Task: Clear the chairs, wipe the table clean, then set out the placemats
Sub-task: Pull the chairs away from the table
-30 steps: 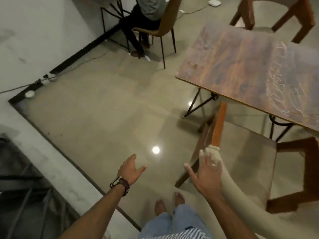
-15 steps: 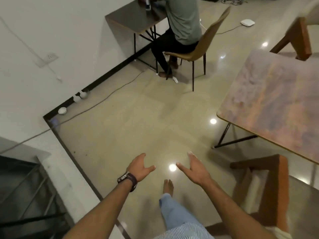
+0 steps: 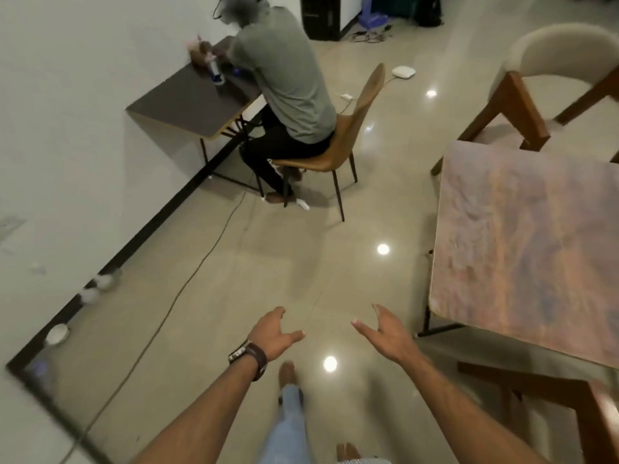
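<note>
Both my hands hang loose and empty, my right hand (image 3: 388, 336) nearer the surface (image 3: 529, 242) off to its right than my left hand (image 3: 273, 333).

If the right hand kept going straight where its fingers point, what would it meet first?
Nothing close, probably: the right hand is open, holds nothing and points over bare floor. The table stays off to its right. Depth is hard to judge.

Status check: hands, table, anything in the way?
Both hands, left and right, open, holding nothing. Table at right, untouched. Cable across floor ahead.
</note>
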